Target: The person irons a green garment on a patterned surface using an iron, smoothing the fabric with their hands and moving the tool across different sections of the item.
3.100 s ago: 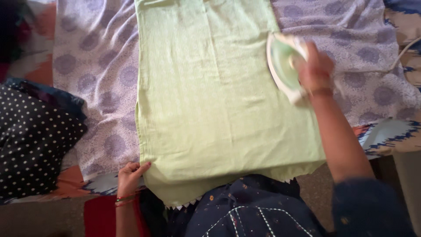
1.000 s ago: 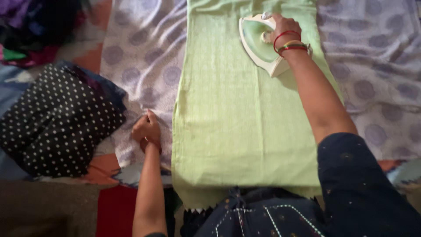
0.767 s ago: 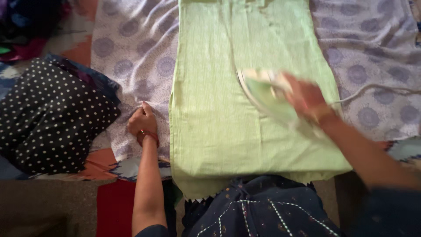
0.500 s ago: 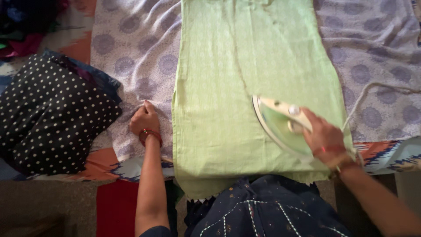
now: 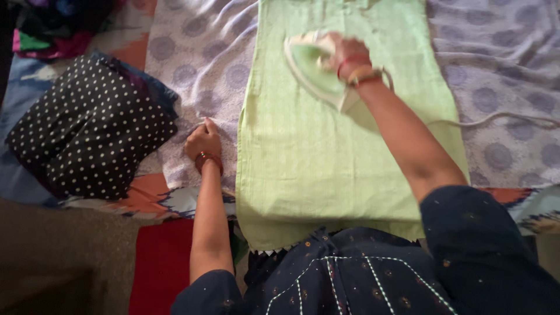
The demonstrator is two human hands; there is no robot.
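Observation:
A light green cloth (image 5: 326, 146) lies flat and lengthwise on a lilac sheet with round prints (image 5: 198, 64). My right hand (image 5: 347, 52) grips the handle of a white and green clothes iron (image 5: 315, 73), which rests on the upper part of the cloth. Its white cord (image 5: 496, 119) trails off to the right over the sheet. My left hand (image 5: 203, 143), fingers curled, presses on the sheet just left of the cloth's edge, holding nothing that I can see.
A dark fabric with white dots (image 5: 87, 134) lies folded at the left. More coloured clothes (image 5: 52, 29) are heaped at the top left. A red mat (image 5: 160, 262) shows below the sheet's edge.
My right hand has pushed the iron from the lower right part of the green cloth up to its upper middle. The left hand has stayed in place.

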